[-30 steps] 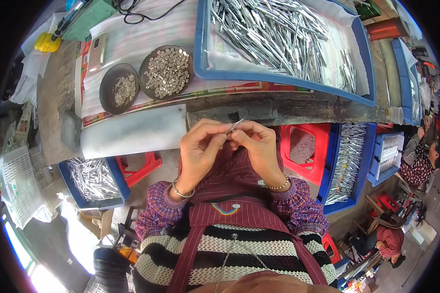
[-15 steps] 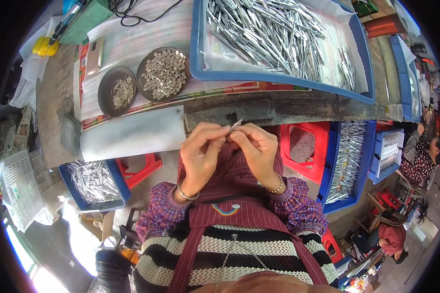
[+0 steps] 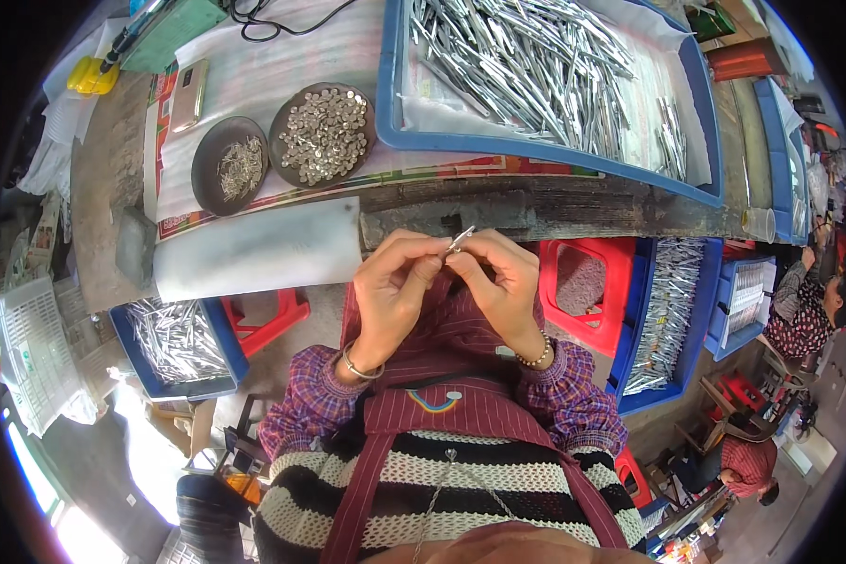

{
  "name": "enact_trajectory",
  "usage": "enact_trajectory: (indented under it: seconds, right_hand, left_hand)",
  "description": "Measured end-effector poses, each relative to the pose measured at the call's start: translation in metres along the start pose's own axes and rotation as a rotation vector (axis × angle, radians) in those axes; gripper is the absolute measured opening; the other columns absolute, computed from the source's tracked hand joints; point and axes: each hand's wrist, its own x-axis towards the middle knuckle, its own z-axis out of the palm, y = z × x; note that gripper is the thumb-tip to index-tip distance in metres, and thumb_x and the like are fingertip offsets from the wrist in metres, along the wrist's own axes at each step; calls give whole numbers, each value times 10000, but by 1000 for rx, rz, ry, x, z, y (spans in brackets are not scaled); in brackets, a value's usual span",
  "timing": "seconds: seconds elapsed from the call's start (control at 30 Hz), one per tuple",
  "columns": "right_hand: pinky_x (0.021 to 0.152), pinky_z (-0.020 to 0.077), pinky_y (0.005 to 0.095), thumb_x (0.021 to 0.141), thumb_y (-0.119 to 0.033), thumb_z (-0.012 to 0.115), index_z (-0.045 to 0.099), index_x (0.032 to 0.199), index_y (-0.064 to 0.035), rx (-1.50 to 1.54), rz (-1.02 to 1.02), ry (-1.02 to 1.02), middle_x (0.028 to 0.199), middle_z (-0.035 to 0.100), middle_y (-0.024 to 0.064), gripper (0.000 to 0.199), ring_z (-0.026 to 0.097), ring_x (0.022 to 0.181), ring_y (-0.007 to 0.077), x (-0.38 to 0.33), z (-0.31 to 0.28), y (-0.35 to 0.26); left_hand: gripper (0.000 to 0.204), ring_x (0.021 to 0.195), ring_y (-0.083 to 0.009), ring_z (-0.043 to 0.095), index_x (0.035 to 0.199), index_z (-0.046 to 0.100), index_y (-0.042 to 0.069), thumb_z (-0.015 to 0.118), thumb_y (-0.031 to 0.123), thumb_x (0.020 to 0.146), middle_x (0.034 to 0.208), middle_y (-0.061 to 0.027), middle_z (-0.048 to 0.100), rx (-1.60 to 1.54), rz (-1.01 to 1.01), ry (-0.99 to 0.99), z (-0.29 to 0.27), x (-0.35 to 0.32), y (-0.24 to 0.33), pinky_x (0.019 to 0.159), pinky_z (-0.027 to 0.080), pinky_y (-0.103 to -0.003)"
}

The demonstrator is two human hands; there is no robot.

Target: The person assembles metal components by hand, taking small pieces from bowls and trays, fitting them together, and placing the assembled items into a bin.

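Hands meet at chest height, just in front of the counter (image 3: 555, 211) edge. Left hand (image 3: 390, 291) and right hand (image 3: 503, 287) both pinch one small silver metal piece (image 3: 461, 239) between thumb and fingertips; each grip is closed tight on it, and its tip sticks up between the two hands. Can't tell if it's one part or two being joined, too small.

To do this step well, as I judge it: keep the piece low over the lap so a drop stays reachable, pinch near the ends so the middle stays visible, and keep the wrists braced together.

Stock around it:
- big blue tray (image 3: 696, 113) on the counter, paper-lined, full of long silver rods
- two dark round dishes: left dish (image 3: 227, 164) with thin pins, right dish (image 3: 321, 132) with small shiny round bits
- grey flat pad (image 3: 258, 249) overhanging the counter edge

Packages and labels: yellow object (image 3: 89, 77) and green box (image 3: 174, 33) at the far left corner; a phone-like slab (image 3: 190, 94) on the white sheet. Counter cover has a red-green printed border. Blue bins of rods below on the left (image 3: 174, 338) and right (image 3: 667, 320), and a red stool (image 3: 587, 291). Print is not legible.
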Motion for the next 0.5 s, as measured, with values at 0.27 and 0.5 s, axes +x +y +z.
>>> enact_trajectory:
  seconds: [0.27,0.5]
  right_hand:
    - [524,436,257,723,-22,667,637,807,22,-80,-75,-37,696,611,99,99,586,595,167,2,0,0]
    - [573,488,193,761,4,643,633,887,28,232,182,178,798,624,57,129,607,665,75,5,-12,-1]
  left_hand:
    - [165,690,-68,516,942,627,-33,541,-98,817,875,-59,573,43,60,4,-2,0,-6,561,404,-171]
    - [155,652,-58,489,956,619,-32,535,-74,832,856,-50,563,-17,-21,-33,2,0,-8,540,386,-169]
